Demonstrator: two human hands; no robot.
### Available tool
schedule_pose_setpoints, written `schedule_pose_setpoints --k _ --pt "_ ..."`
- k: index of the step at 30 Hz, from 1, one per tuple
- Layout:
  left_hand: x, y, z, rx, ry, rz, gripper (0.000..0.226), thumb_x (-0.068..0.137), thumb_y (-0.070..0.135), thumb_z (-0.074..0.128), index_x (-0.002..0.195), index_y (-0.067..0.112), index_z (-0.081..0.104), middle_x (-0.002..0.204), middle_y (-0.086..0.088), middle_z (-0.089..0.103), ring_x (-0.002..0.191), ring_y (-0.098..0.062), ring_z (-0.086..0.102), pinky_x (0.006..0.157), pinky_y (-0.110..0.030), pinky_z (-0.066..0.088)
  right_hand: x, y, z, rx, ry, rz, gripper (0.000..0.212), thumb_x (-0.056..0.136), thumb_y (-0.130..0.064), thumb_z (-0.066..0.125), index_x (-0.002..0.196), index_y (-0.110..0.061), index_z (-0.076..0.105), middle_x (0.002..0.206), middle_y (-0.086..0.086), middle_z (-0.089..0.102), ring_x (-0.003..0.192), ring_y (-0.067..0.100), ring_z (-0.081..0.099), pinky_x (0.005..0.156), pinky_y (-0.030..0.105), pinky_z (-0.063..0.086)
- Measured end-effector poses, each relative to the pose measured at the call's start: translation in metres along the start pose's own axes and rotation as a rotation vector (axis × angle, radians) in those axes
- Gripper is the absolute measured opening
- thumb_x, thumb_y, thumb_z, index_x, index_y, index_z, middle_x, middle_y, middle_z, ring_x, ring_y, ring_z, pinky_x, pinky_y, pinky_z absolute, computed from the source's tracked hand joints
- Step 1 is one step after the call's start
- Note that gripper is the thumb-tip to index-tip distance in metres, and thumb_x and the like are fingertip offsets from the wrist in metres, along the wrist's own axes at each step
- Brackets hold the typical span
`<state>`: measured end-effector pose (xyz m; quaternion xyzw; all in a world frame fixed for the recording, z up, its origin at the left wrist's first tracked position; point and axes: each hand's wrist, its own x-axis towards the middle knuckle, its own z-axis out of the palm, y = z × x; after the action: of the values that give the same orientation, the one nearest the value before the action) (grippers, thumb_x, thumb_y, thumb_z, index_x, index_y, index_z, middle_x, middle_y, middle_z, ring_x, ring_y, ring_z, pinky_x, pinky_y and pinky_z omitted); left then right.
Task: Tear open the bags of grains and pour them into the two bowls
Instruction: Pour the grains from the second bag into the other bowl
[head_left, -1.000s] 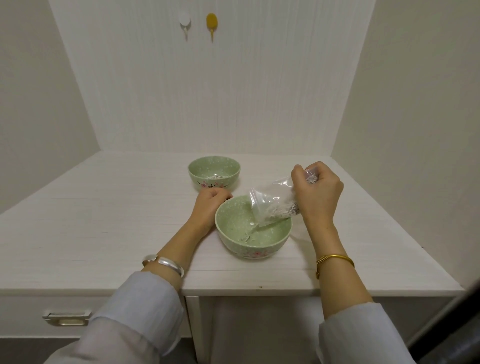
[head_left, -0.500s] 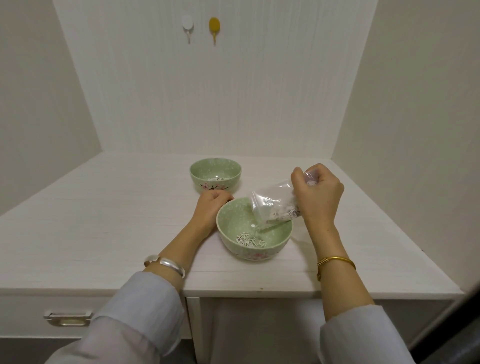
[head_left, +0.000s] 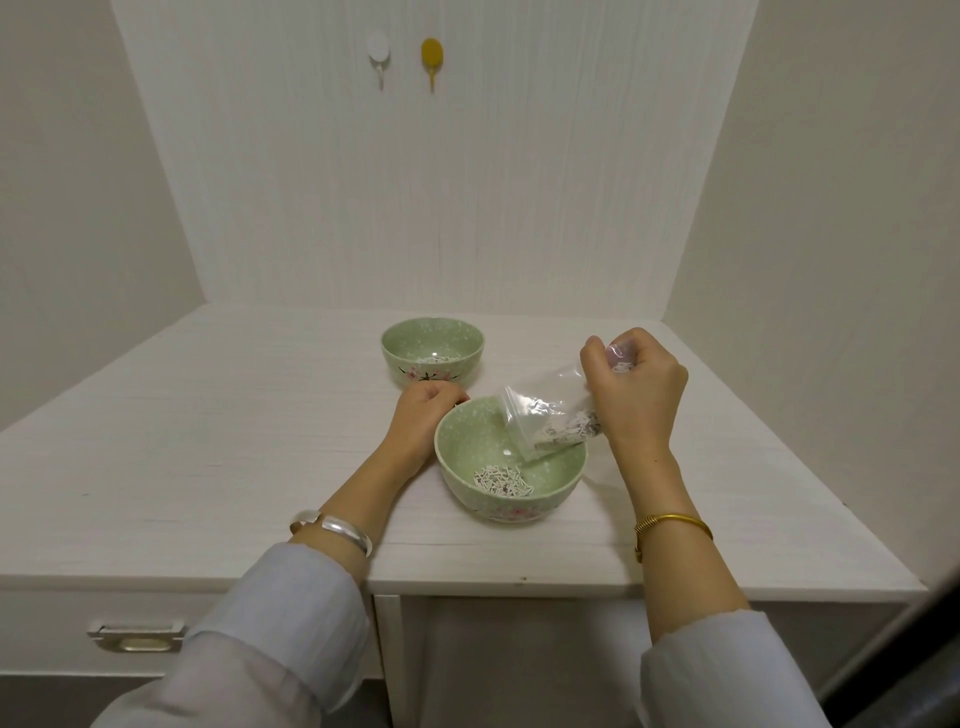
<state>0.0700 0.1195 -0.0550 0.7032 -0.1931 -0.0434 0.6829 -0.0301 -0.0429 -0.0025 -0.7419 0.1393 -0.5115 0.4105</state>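
Grains (head_left: 503, 479) lie in a small heap at the bottom of the near bowl (head_left: 550, 493), a pale green one just right of the frame's centre, not far from the front edge of the white table (head_left: 208, 457). Over its right rim the right hand (head_left: 636, 392) grips a clear bag (head_left: 545, 421), fingers curled round the bag's upper end, so that the bag slants down to the left with its open mouth inside the bowl; more grains sit in the bag's lower part. The left hand (head_left: 423, 415) rests against the bowl's left rim with fingers curled round it. Behind, toward the middle of the frame, the far bowl (head_left: 432, 353) stands apart from the near one, with some grains showing inside. Bare tabletop spreads wide on the left of the frame, less on the right before the side wall. Two hooks (head_left: 405, 54), white and yellow, hang on the back wall at the top.
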Motion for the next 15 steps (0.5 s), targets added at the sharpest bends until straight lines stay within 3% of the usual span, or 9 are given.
schedule_pose_setpoints --k 8,12,15 --pt "-0.0004 0.0020 0.0001 -0.024 -0.005 -0.006 0.053 0.080 0.005 0.050 0.030 0.022 0.049 0.032 0.010 0.043 0.035 -0.003 0.039 0.041 -0.017 0.034 0.0004 -0.0006 -0.0006 -0.025 -0.014 -0.030 0.027 0.076 -0.018 0.062 0.057 -0.010 0.045 0.049 -0.013 0.042 0.044 0.010 0.036 0.048 0.021 0.030" --pt "-0.0004 0.0020 -0.0001 -0.024 -0.010 -0.005 0.052 0.080 0.005 0.050 0.030 0.022 0.050 0.032 0.010 0.044 0.035 -0.003 0.041 0.042 -0.018 0.034 0.0014 -0.0016 -0.0008 -0.026 -0.029 -0.012 0.035 0.076 -0.019 0.062 0.051 -0.021 0.039 0.047 -0.012 0.039 0.043 0.011 0.034 0.047 0.021 0.029" --pt "-0.0007 0.0019 -0.0004 -0.023 -0.013 -0.006 0.052 0.080 0.005 0.050 0.030 0.022 0.049 0.033 0.010 0.044 0.036 -0.004 0.040 0.043 -0.020 0.034 0.0017 -0.0021 -0.0008 -0.036 -0.035 -0.011 0.031 0.076 -0.019 0.062 0.053 -0.018 0.041 0.048 -0.012 0.042 0.044 0.010 0.037 0.048 0.021 0.031"
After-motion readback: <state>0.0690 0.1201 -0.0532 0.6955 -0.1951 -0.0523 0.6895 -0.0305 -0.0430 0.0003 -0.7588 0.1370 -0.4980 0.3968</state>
